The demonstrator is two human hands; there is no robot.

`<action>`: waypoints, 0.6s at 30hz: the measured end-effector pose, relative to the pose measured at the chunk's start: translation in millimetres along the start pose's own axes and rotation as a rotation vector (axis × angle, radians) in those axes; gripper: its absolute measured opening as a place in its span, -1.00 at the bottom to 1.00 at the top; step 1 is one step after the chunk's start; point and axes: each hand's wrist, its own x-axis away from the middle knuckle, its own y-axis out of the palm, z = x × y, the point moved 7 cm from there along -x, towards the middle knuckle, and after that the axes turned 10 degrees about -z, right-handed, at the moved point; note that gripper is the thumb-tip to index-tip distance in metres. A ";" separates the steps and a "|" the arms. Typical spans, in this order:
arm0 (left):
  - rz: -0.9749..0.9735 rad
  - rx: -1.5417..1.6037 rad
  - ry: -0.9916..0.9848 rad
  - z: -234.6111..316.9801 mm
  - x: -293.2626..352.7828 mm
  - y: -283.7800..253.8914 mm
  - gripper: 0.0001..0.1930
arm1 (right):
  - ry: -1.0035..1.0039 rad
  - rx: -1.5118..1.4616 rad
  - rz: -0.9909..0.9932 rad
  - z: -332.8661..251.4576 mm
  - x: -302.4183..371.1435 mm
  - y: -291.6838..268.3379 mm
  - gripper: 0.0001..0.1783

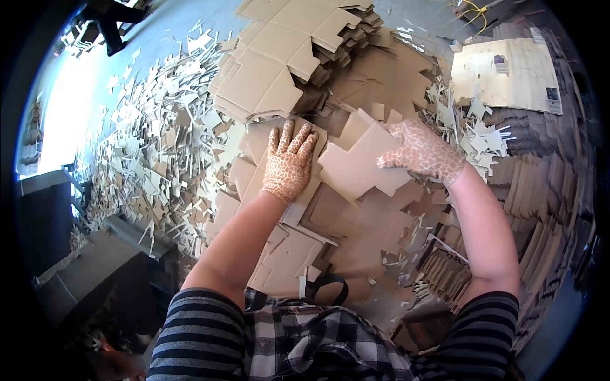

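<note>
My left hand (289,162), in a tan patterned glove, lies flat with fingers stretched on a die-cut cardboard blank (312,188). My right hand (429,152), gloved alike, pinches the right side of a loose, notched cardboard piece (362,162). Its thumb lies on top of that piece, while the other fingers are partly hidden. Beyond my left hand rises a tall stack of flat cardboard blanks (267,79) with tabbed edges. More blanks (289,257) lie between my left forearm and my body.
Cardboard offcuts (165,146) cover the floor at the left. A pale wooden board (502,73) rests on stacked cardboard at the far right, with further cardboard stacks (534,184) below it. Dark box-like forms (95,273) stand lower left. A yellow cord (475,14) lies at the top right.
</note>
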 end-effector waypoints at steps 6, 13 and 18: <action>0.087 0.135 0.066 -2.9 0.3 -6.9 -0.60 | 0.042 -0.242 0.043 83.2 8.9 27.9 -0.59; 0.076 0.251 0.101 -16.9 6.7 -3.7 -0.43 | -0.308 -1.275 0.289 122.6 -0.1 66.8 -0.36; 0.028 0.357 0.126 -18.9 6.0 -7.3 -0.42 | -0.242 -1.289 0.221 133.8 -6.7 173.4 -0.36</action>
